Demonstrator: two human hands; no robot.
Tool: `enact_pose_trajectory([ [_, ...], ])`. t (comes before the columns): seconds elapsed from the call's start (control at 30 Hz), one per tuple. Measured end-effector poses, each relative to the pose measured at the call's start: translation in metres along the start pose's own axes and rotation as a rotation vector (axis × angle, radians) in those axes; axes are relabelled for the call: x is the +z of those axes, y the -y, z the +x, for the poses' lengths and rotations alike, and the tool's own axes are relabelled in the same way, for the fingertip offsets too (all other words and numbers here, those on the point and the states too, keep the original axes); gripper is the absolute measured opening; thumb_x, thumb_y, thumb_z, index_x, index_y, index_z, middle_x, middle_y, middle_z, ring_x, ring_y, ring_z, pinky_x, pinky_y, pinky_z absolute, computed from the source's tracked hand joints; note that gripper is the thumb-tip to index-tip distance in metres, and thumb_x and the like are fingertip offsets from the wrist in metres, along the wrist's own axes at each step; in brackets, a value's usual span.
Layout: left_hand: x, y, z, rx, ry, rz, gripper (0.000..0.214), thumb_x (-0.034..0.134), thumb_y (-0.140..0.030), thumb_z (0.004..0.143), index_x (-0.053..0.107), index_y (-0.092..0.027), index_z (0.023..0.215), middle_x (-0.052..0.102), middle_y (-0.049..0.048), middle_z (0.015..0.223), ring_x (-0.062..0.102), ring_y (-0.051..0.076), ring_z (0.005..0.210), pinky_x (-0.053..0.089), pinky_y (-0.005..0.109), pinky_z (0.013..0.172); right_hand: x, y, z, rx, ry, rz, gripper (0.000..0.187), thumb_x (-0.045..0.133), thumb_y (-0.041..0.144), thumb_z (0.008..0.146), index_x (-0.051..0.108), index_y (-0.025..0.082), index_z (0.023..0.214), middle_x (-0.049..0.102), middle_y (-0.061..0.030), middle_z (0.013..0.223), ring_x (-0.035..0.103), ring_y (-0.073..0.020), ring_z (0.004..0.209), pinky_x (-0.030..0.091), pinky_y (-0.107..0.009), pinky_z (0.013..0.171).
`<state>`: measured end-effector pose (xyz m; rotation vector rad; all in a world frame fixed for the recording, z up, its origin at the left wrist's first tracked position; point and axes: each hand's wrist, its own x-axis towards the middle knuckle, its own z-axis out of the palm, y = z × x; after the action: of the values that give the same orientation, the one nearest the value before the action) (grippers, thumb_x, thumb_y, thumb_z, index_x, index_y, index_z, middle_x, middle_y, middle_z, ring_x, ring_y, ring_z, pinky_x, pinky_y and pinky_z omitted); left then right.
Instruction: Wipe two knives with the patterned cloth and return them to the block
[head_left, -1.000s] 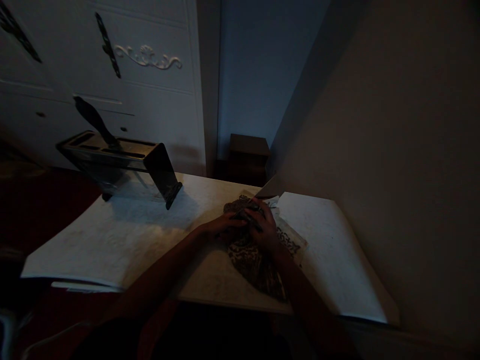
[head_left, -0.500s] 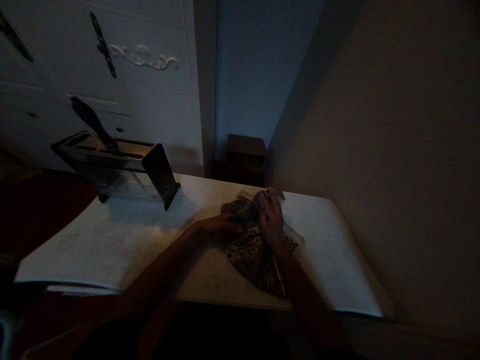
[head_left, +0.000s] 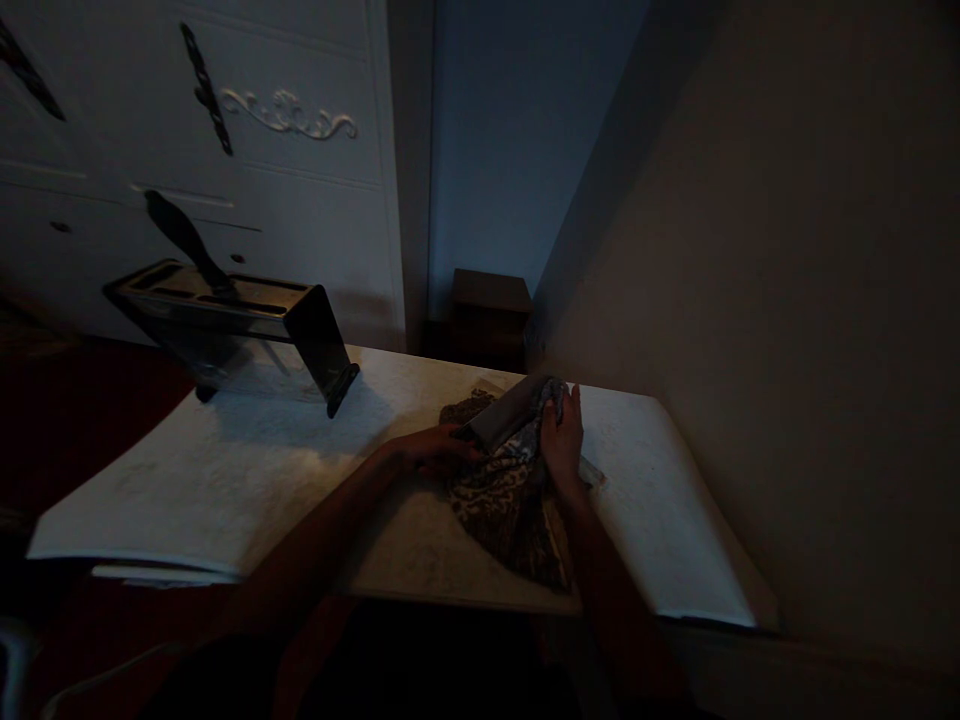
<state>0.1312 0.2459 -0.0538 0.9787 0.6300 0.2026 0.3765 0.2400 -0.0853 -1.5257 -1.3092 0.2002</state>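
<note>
Holding knife (head_left: 506, 412) above counter (head_left: 300, 470) with left hand (head_left: 439, 448) curled round handle end; pressing patterned cloth (head_left: 499, 492) over far end with half-closed right hand (head_left: 562, 440), likely guarding against cuts.

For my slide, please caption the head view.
Right hand holds patterned brown cloth against a flat grey blade, left hand at its other end.

the cloth (head_left: 495, 490) looks matt; the knife blade (head_left: 507, 412) smooth, dull metal; the knife block (head_left: 259, 318) glossy, metallic
</note>
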Motion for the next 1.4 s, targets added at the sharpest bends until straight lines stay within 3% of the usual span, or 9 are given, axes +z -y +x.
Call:
enact_pose_trajectory([
  [0.17,-0.003,0.004,0.001,0.072,-0.026,-0.028,0.037,0.076,-0.035,0.070,0.043,-0.021,0.080,0.033,-0.0107,0.047,0.022,0.004,0.030,0.019,0.014,0.025,0.000,-0.008,0.004,0.110,-0.010,0.038,0.057,0.047,0.047,0.087,0.054,0.012,0.132,0.048,-0.0173,0.142,0.040,-0.0280,0.136,0.025,-0.049,0.115],
  [0.3,-0.009,0.006,-0.002,0.102,-0.027,-0.031,0.039,0.077,-0.038,0.070,0.044,-0.020,0.079,0.032,-0.0106,0.047,0.022,0.003,0.029,0.017,0.014,0.024,-0.007,-0.008,0.009,0.248,0.013,0.094,0.043,0.048,0.048,0.082,0.066,0.015,0.103,0.068,-0.0125,0.103,0.061,-0.0272,0.098,0.044,-0.045,0.092],
  [0.4,-0.016,0.006,-0.007,0.043,-0.008,-0.026,0.039,0.078,-0.040,0.070,0.047,-0.020,0.083,0.033,-0.0103,0.048,0.021,0.003,0.029,0.015,0.014,0.025,-0.012,-0.008,0.012,0.366,-0.061,0.227,0.037,0.051,0.049,0.077,0.065,0.016,0.088,0.066,-0.0069,0.086,0.058,-0.0216,0.079,0.046,-0.037,0.076],
  [0.5,-0.021,0.004,-0.011,-0.042,0.026,-0.031,0.043,0.080,-0.042,0.068,0.047,-0.020,0.084,0.033,-0.0106,0.048,0.021,0.003,0.030,0.016,0.014,0.025,-0.014,-0.007,0.013,0.473,-0.185,0.461,0.037,0.057,0.049,0.072,0.062,0.017,0.089,0.063,-0.0022,0.081,0.055,-0.0172,0.074,0.045,-0.030,0.069],
  [0.63,-0.021,0.002,-0.013,-0.098,0.062,-0.010,0.043,0.079,-0.044,0.068,0.045,-0.019,0.078,0.033,-0.0102,0.047,0.021,0.004,0.029,0.019,0.014,0.023,-0.017,0.003,0.014,0.448,-0.255,0.591,0.036,0.062,0.048,0.072,0.063,0.016,0.089,0.063,-0.0004,0.081,0.055,-0.0153,0.076,0.045,-0.029,0.071],
  [0.8,-0.020,0.001,-0.017,-0.129,0.109,0.009,0.042,0.076,-0.045,0.072,0.043,-0.018,0.069,0.031,-0.0092,0.044,0.022,0.004,0.028,0.018,0.014,0.023,-0.020,0.020,0.014,0.269,-0.152,0.599,0.038,0.063,0.048,0.076,0.067,0.015,0.094,0.067,-0.0039,0.093,0.057,-0.0166,0.087,0.044,-0.031,0.085],
  [0.93,-0.021,0.002,-0.018,-0.116,0.105,0.025,0.043,0.076,-0.047,0.072,0.045,-0.018,0.069,0.032,-0.0089,0.043,0.022,0.004,0.027,0.018,0.015,0.022,-0.021,0.023,0.014,0.275,-0.109,0.627,0.041,0.066,0.051,0.073,0.069,0.014,0.092,0.068,-0.0051,0.093,0.058,-0.0176,0.088,0.044,-0.032,0.085],
  [1.13,-0.016,0.002,-0.019,-0.045,-0.018,0.070,0.043,0.077,-0.046,0.070,0.045,-0.019,0.075,0.036,-0.0097,0.046,0.024,0.004,0.028,0.018,0.014,0.023,-0.022,0.025,0.013,0.313,-0.112,0.699,0.036,0.069,0.047,0.072,0.069,0.015,0.088,0.067,-0.0026,0.089,0.057,-0.0157,0.083,0.045,-0.029,0.080],
  [1.4,-0.015,0.005,-0.016,0.030,-0.075,0.045,0.042,0.077,-0.045,0.069,0.046,-0.019,0.078,0.035,-0.0103,0.047,0.025,0.003,0.029,0.016,0.016,0.025,-0.018,0.020,0.012,0.383,-0.015,0.897,0.034,0.070,0.042,0.074,0.068,0.018,0.098,0.069,-0.0011,0.096,0.061,-0.0152,0.084,0.048,-0.030,0.083],
])
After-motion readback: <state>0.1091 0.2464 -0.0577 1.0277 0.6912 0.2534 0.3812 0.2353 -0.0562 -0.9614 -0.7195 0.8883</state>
